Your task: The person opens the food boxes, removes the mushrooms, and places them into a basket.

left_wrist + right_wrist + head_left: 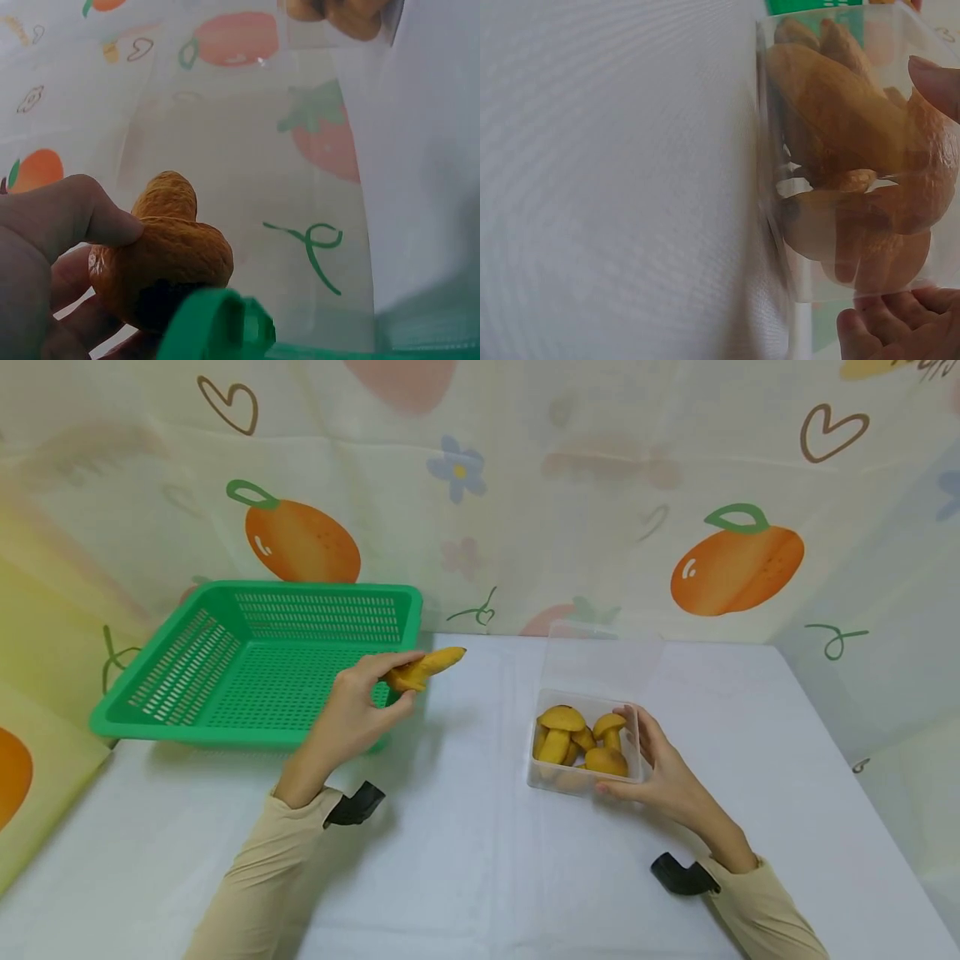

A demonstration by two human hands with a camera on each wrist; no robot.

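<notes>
Spreading wide, the white surface point(465, 877) carries a green basket point(202, 735) at left, a clear box point(543, 778) at right; the right hand point(667, 785) grips the box, the left hand point(348, 714) pinches one mushroom point(431, 670) beside the basket, more mushrooms point(558, 720) boxed!

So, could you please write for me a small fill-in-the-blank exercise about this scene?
1. The colour of the basket is ____.
2. Outside the clear box, one mushroom is held by the ____ hand.
3. As the person sees it, the clear box is to the ____ of the basket.
Missing words: green; left; right.
</notes>
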